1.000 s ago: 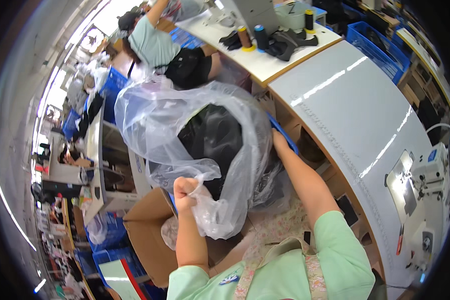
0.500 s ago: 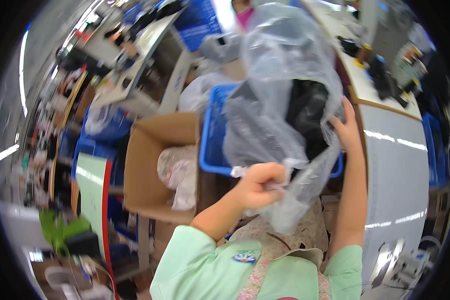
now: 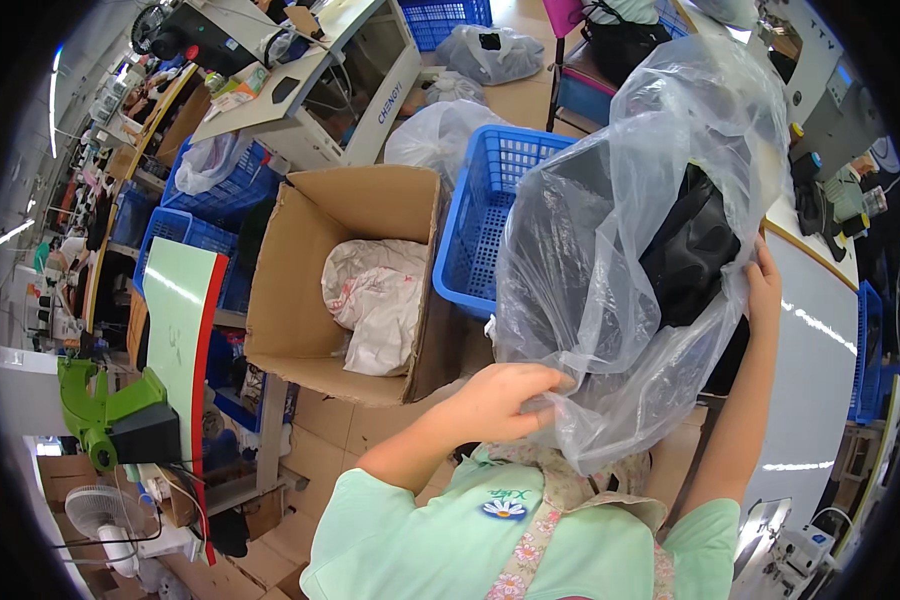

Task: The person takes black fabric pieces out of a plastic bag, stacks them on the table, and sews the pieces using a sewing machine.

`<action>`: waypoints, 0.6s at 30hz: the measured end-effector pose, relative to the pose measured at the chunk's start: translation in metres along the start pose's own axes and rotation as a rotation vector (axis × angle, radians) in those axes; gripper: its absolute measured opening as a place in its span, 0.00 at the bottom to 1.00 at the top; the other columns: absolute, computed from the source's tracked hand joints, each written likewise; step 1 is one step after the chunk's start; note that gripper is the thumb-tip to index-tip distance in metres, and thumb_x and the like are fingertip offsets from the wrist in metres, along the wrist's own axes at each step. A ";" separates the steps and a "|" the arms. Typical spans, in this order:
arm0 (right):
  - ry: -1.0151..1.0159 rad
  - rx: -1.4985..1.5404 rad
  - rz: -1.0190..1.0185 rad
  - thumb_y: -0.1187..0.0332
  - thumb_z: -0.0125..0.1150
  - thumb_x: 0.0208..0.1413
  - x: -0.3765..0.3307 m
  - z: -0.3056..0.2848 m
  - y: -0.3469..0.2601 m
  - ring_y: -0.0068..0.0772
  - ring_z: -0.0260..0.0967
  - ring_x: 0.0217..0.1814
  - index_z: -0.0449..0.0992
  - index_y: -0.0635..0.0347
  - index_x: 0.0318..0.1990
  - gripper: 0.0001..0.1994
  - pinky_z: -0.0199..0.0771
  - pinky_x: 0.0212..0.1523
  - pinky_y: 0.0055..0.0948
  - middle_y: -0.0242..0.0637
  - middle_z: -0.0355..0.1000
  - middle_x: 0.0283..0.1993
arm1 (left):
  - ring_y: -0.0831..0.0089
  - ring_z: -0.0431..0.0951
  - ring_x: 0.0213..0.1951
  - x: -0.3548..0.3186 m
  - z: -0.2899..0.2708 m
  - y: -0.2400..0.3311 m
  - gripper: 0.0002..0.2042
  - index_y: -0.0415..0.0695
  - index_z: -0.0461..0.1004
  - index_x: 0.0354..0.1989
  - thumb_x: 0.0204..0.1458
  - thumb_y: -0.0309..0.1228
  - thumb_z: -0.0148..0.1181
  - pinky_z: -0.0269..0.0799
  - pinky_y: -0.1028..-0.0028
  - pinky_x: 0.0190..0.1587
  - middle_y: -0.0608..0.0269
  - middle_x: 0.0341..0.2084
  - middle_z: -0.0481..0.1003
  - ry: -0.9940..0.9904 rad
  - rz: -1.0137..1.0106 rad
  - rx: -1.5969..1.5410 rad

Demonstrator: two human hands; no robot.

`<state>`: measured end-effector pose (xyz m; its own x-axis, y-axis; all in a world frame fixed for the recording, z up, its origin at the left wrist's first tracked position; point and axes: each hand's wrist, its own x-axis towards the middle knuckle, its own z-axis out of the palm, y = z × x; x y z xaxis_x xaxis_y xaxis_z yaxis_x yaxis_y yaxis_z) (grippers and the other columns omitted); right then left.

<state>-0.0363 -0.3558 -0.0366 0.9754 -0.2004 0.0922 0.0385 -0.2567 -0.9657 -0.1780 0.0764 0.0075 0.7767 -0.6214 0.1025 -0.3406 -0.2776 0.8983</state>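
Note:
A large clear plastic bag [image 3: 595, 270] hangs in front of me with its mouth gaping. Inside it lie black moulded pieces [image 3: 695, 250] with a dull sheen; I cannot make out their exact kind. My left hand [image 3: 510, 402] pinches the bag's near left edge between curled fingers and thumb. On the opposite side my right hand [image 3: 763, 285] grips the bag's rim, its fingers partly hidden behind the film. The bag overlaps the right part of a blue plastic basket [image 3: 452, 265], whose visible slatted bottom is bare.
Left of the basket stands an open cardboard box [image 3: 270, 300] holding a crumpled whitish sack [image 3: 370, 290]. A grey-sided table [image 3: 800, 370] borders my right. More filled plastic bags [image 3: 490, 55] lie on the floor ahead, near a machine table [image 3: 370, 110]. A green-topped bench [image 3: 185, 330] is farther left.
The bag has shifted right, uncovering more of the blue basket, and its black contents show more fully. My left hand has loosened from a fist to a lighter pinch.

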 end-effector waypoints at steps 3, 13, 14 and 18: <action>0.078 -0.105 -0.077 0.81 0.41 0.49 0.006 -0.012 0.002 0.27 0.63 0.59 0.66 0.64 0.59 0.26 0.61 0.57 0.22 0.36 0.66 0.59 | 0.55 0.77 0.40 -0.006 -0.005 0.000 0.19 0.41 0.73 0.47 0.53 0.41 0.56 0.72 0.64 0.42 0.51 0.37 0.76 -0.065 -0.075 0.272; 0.123 -0.318 -0.699 0.86 0.51 0.42 -0.070 0.050 -0.164 0.34 0.71 0.43 0.77 0.63 0.36 0.14 0.69 0.46 0.28 0.39 0.74 0.39 | 0.60 0.78 0.35 0.016 -0.108 0.052 0.23 0.39 0.77 0.41 0.43 0.46 0.65 0.73 0.68 0.38 0.53 0.35 0.76 0.172 0.285 -0.072; -0.112 -0.298 -0.709 0.83 0.54 0.36 -0.075 0.063 -0.172 0.37 0.71 0.39 0.77 0.61 0.33 0.14 0.70 0.41 0.31 0.39 0.73 0.35 | 0.59 0.78 0.32 0.052 -0.101 0.063 0.22 0.40 0.77 0.41 0.45 0.45 0.63 0.73 0.67 0.36 0.53 0.37 0.75 0.073 0.507 0.217; -0.564 -0.699 -0.731 0.69 0.58 0.40 -0.081 0.098 -0.144 0.39 0.71 0.35 0.75 0.56 0.28 0.05 0.71 0.35 0.38 0.37 0.72 0.27 | 0.54 0.78 0.32 0.123 -0.073 0.060 0.16 0.41 0.73 0.42 0.50 0.39 0.59 0.74 0.61 0.34 0.50 0.39 0.73 -0.282 0.647 0.796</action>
<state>-0.0997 -0.2101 0.0712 0.7350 0.6166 0.2820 0.6766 -0.6395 -0.3651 -0.0645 0.0367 0.1051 0.2080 -0.9412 0.2661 -0.9725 -0.1697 0.1598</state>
